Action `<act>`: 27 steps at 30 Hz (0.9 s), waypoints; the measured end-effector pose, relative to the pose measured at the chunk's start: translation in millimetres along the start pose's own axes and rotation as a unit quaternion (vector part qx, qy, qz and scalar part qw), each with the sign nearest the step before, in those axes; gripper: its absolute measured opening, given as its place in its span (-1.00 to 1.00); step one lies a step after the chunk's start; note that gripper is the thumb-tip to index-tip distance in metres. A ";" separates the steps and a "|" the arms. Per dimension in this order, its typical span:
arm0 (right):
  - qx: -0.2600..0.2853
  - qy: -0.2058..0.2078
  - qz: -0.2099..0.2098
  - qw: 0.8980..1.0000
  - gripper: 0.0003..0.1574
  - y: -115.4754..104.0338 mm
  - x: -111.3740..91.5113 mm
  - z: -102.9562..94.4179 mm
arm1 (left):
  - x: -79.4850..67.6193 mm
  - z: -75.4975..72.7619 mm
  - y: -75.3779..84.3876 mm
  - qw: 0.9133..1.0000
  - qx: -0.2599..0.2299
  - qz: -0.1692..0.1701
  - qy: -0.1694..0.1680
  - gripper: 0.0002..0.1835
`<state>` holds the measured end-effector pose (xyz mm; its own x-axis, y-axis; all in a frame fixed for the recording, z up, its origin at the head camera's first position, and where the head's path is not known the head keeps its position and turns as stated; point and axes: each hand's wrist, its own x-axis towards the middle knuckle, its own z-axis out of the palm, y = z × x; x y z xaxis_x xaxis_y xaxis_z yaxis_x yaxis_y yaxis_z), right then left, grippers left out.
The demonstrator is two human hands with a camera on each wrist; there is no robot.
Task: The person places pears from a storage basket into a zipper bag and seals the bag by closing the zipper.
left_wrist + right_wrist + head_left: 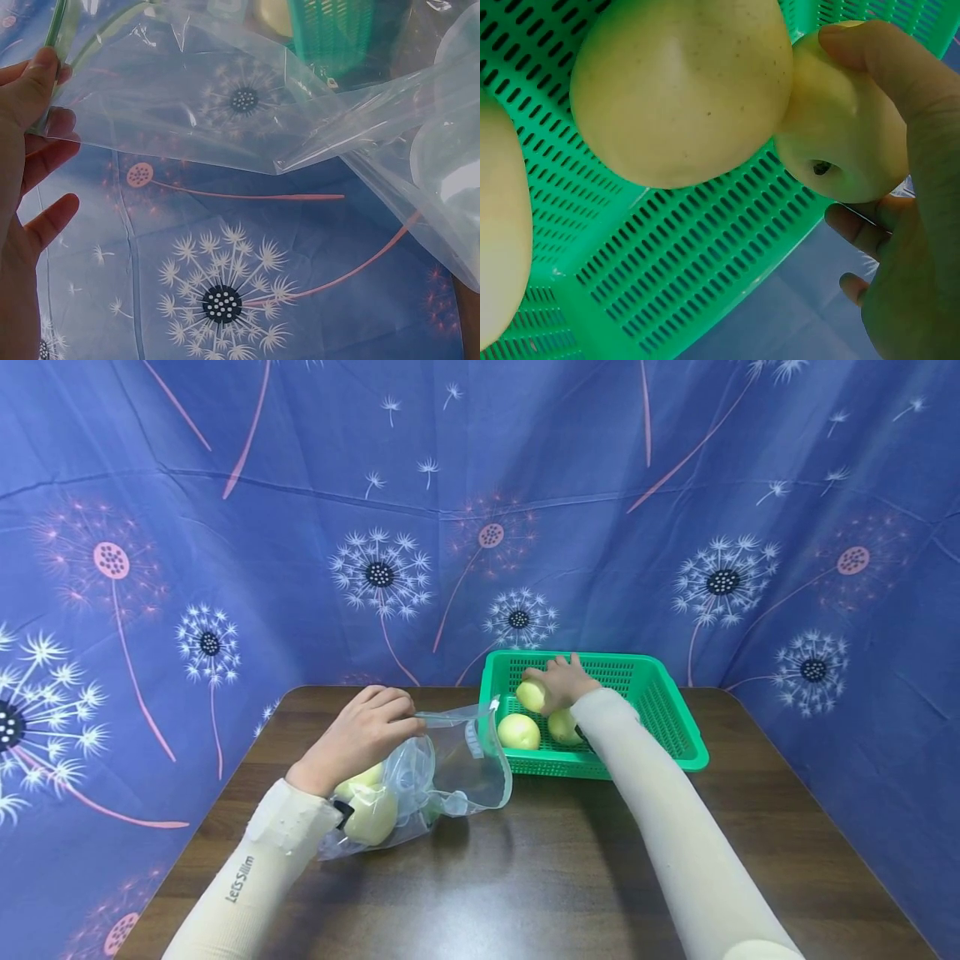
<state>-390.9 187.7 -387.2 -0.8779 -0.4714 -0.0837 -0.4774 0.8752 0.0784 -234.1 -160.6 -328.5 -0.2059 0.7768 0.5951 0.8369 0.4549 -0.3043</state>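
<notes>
In the head view, my right hand (558, 683) is inside a green plastic basket (688, 745), gripping a pale yellow pear (531, 696). The right wrist view shows thumb and fingers around that pear (844, 131), its dark blossom end visible. Two more pears, a near-left one (519, 732) and one partly under my wrist (564, 728), lie in the basket. My left hand (367, 731) pinches the upper edge of a clear plastic bag (468, 777). Pears (371, 818) rest in the bag's left end, partly hidden by my wrist. The bag's mouth gapes toward the basket.
Everything stands on a dark brown wooden table (480, 885). Behind and beside it hangs a blue cloth (600, 552) with dandelion prints. The bag's right end touches or overlaps the basket's near-left corner in the head view; which one cannot be told.
</notes>
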 end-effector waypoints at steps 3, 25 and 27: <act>-0.006 0.005 0.000 1.000 -0.07 0.3 -1.5 -3.3 | -0.3 -0.5 0.3 1.000 0.005 -0.006 -0.010 -0.89; -0.030 0.057 -0.036 0.997 -0.11 0.6 -21.2 -27.9 | 1.2 0.6 1.0 1.000 0.013 0.005 0.008 -0.93; -0.032 0.058 -0.035 0.997 -0.11 1.0 -23.9 -30.1 | 1.1 0.8 1.2 1.000 0.012 0.005 0.008 -0.93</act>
<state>-371.5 196.6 -355.2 -0.8390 -0.5436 0.0238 -0.5356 0.8328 0.1401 -233.8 -158.9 -328.8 -0.1889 0.7741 0.6042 0.8260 0.4580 -0.3285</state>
